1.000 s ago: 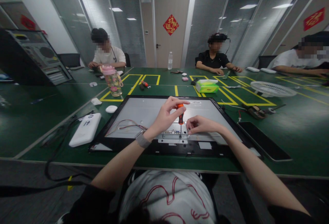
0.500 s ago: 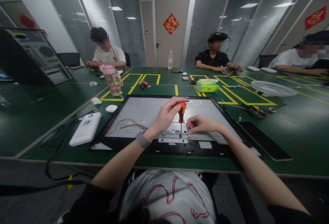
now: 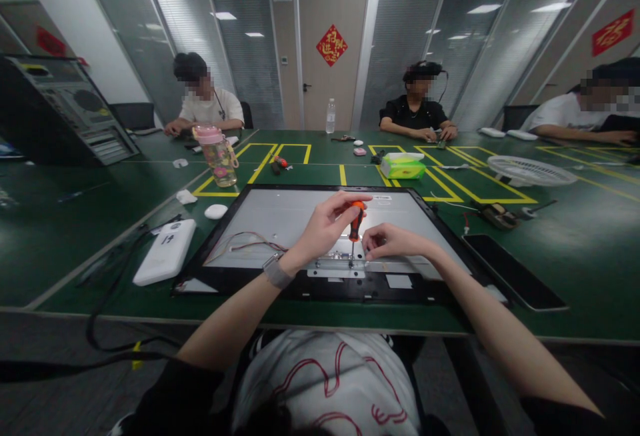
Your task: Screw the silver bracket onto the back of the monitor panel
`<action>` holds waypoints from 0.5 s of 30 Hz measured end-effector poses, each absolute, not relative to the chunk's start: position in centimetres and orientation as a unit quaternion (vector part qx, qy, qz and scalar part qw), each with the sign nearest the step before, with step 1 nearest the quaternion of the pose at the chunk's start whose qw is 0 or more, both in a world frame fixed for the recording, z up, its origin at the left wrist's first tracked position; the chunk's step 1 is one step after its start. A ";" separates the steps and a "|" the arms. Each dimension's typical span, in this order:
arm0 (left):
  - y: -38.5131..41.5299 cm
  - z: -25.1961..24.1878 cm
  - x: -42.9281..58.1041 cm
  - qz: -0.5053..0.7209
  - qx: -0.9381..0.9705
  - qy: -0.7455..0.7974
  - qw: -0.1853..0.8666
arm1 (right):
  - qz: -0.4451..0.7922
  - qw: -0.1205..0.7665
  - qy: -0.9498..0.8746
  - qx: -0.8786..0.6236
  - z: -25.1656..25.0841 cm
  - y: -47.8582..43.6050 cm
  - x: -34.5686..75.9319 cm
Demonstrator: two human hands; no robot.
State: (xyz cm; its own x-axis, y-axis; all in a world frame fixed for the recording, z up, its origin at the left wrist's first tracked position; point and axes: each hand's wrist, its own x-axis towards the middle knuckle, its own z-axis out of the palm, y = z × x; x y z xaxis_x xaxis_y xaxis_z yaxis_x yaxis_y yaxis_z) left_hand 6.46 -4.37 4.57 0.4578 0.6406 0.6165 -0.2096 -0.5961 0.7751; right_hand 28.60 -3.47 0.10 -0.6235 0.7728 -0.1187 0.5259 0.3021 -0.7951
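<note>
My left hand (image 3: pixel 327 226) is closed around the top of an orange-and-black screwdriver (image 3: pixel 356 225), which stands nearly upright. Its tip meets a metal bracket (image 3: pixel 327 265) near the front edge of a flat display panel (image 3: pixel 270 213) with a black frame. Just right of the screwdriver shaft, my right hand (image 3: pixel 393 241) rests by the bracket with fingers curled; whatever its fingertips may pinch is hidden. Thin coloured wires (image 3: pixel 255 239) lie across the panel to the left of the bracket.
Left of the panel lie a white power bank (image 3: pixel 167 253) and a white round object (image 3: pixel 216 211). A pink-lidded bottle (image 3: pixel 217 159) stands behind them. To the right is a black phone (image 3: pixel 513 271). A green tissue pack (image 3: pixel 403 166) lies beyond the panel. Several people sit across the table.
The screwdriver's handle has tilted slightly to the right, and my left hand's fingers have shifted a little on it. My right hand stays in place.
</note>
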 end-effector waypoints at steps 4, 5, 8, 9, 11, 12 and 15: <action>-4.5 4.5 6.5 0.502 0.737 0.133 0.434 | 0.426 0.144 -0.792 -0.412 0.2 -3.5 28.6; -4.5 4.5 6.5 0.510 0.738 0.136 0.420 | 0.425 0.145 -0.793 -0.413 0.2 -3.5 28.6; -4.5 4.5 6.5 0.516 0.745 0.150 0.395 | 0.423 0.144 -0.794 -0.412 0.2 -3.5 28.6; -4.5 4.5 6.5 0.511 0.746 0.148 0.400 | 0.422 0.143 -0.794 -0.413 0.1 -3.5 28.6; -4.5 4.6 6.4 0.498 0.746 0.135 0.421 | 0.423 0.142 -0.794 -0.412 0.1 -3.5 28.6; -4.5 4.6 6.4 0.495 0.745 0.130 0.427 | 0.423 0.143 -0.794 -0.412 0.1 -3.5 28.6; -4.6 4.7 6.4 0.510 0.748 0.139 0.402 | 0.422 0.144 -0.794 -0.412 0.2 -3.5 28.6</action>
